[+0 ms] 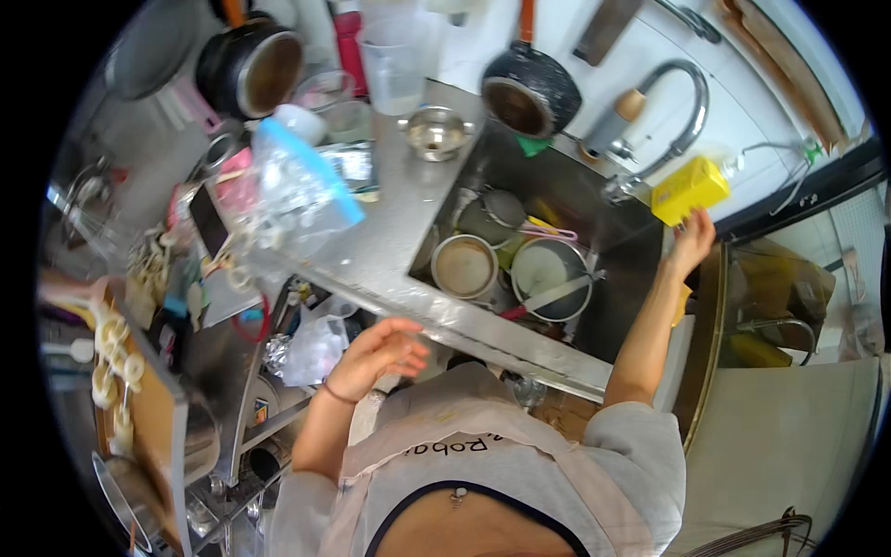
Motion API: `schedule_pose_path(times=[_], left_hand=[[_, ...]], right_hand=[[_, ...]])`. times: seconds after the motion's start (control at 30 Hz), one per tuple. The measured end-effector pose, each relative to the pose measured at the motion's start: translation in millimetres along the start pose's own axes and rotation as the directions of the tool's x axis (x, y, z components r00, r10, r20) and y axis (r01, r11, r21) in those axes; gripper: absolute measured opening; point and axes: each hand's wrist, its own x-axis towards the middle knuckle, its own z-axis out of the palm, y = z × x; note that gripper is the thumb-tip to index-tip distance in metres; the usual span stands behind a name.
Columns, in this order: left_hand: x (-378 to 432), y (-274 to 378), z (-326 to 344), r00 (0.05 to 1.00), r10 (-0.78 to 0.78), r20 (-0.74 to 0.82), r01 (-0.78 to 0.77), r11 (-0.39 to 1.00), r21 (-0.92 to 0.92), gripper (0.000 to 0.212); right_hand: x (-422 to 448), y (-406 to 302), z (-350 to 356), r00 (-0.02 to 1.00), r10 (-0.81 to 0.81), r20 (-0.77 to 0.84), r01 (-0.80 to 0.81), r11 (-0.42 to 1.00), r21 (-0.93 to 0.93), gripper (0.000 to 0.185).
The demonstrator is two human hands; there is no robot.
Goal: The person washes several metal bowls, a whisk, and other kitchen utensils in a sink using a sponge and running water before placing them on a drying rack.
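Note:
My right hand (690, 240) reaches to the right rear corner of the sink. Its fingertips meet the lower edge of a yellow container (690, 190) that bears writing; whether they grip it cannot be told. Below my chest-high view, my left hand (383, 354) hovers empty before the counter's front edge, fingers apart and slightly blurred. The steel sink (619, 278) holds a pale round pan (465, 267), a larger pot (550, 268) and a mesh strainer (504, 209). A spatula (557, 298) with a red handle end lies across the larger pot.
A chrome faucet (692, 104) arches over the sink's back right. Dark saucepans (532, 97) hang at the wall. A steel bowl with two handles (436, 132) and a blue-edged plastic bag (306, 181) sit on the counter. At left stands a cluttered rack (150, 418).

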Motion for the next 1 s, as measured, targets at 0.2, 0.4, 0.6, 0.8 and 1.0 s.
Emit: schedule_pose_path(times=[0.2, 0.4, 0.6, 0.8, 1.0], left_hand=[[166, 13, 73, 0.948, -0.231, 0.219, 0.259, 0.960, -0.108, 0.029], [305, -14, 116, 0.963, -0.268, -0.002, 0.257, 0.928, -0.270, 0.037], [378, -59, 151, 0.916, -0.399, 0.030, 0.396, 0.891, -0.224, 0.042], [403, -159, 94, 0.886, -0.381, -0.265, 0.440, 0.507, 0.741, 0.035], [373, -172, 104, 0.789, -0.405, -0.463, 0.503, -0.009, 0.864, 0.037]], right_hand=[[67, 59, 47, 0.784, -0.038, 0.620, 0.282, 0.911, -0.301, 0.042], [17, 99, 59, 0.588, -0.077, 0.805, 0.632, 0.664, -0.399, 0.043], [11, 137, 21, 0.497, 0.356, 0.792, -0.486, 0.870, -0.085, 0.047], [-8, 19, 45, 0.479, 0.198, 0.855, -0.434, 0.900, 0.035, 0.043], [32, 34, -6, 0.616, 0.205, 0.760, -0.182, 0.977, -0.116, 0.040]])
